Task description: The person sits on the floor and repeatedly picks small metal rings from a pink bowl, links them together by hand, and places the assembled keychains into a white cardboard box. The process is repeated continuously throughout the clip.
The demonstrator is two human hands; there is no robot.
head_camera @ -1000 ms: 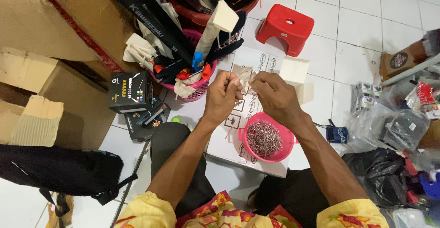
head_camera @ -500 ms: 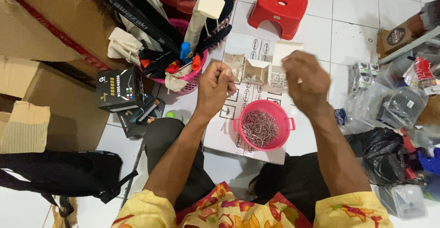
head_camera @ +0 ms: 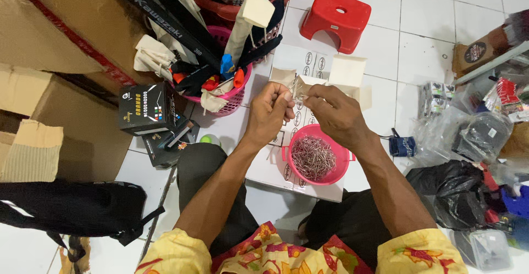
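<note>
1. The left hand (head_camera: 269, 114) and the right hand (head_camera: 333, 114) are meeting just above a pink bowl (head_camera: 315, 161), fingertips nearly touching.
2. Both hands are pinching a small thin metal piece (head_camera: 296, 91) between them; it is too small to tell its exact shape.
3. The bowl is holding a heap of metal clips (head_camera: 312, 157) and is sitting on a white board (head_camera: 264, 169) lying across the person's lap.
4. A small tan box (head_camera: 308, 81) with open flaps is lying just beyond the hands, on the same board.
5. A pink basket (head_camera: 231, 95) stuffed with cloth and tools is standing to the left, touching the board's edge.
6. A black box (head_camera: 146, 109) is lying left of the basket, beside cardboard cartons (head_camera: 49, 31).
7. A red stool (head_camera: 336, 18) is standing on the tiled floor (head_camera: 419, 20), well beyond the hands.
8. Plastic bags (head_camera: 457, 180) are piling up at the right.
</note>
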